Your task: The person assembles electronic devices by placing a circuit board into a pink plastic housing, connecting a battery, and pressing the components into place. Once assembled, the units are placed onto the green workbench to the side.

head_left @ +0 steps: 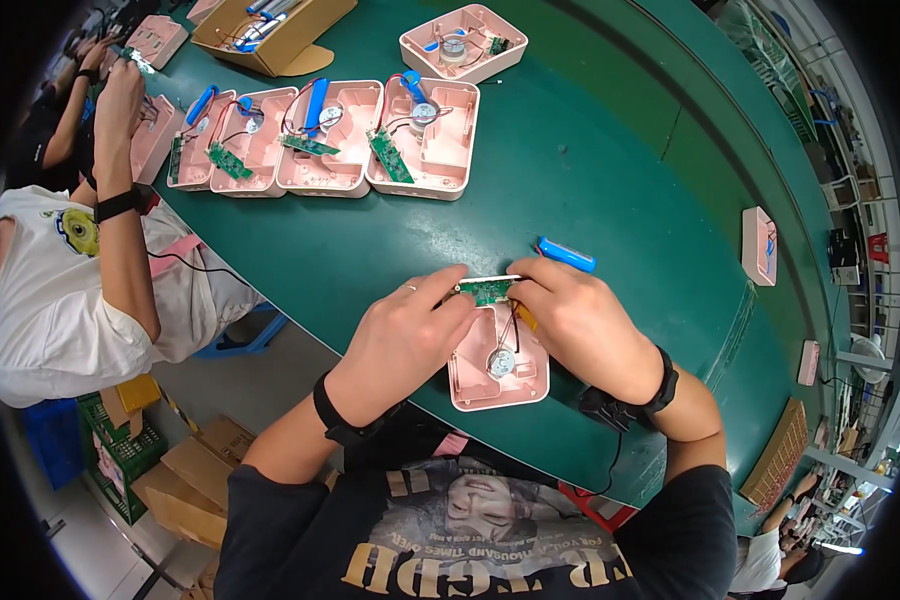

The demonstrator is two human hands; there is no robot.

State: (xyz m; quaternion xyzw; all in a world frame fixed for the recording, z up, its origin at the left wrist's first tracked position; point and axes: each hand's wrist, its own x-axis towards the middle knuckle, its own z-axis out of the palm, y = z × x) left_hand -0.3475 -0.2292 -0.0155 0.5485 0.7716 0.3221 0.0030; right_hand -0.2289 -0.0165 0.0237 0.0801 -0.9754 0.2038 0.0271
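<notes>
— Green circuit board point(487, 291): who holds it?
— Both: left hand point(407, 335) and right hand point(580, 322) pinch its ends over one pink housing point(498, 365), with one blue battery point(566, 254) just beyond.
— Others?
— Four open pink housings in a row point(320, 140), one more behind point(463, 42).

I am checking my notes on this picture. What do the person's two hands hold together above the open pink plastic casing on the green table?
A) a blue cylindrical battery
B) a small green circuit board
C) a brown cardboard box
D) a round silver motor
B: the left hand and right hand pinch a small green circuit board by its ends over the open pink plastic casing; the blue cylindrical battery lies behind.
</notes>
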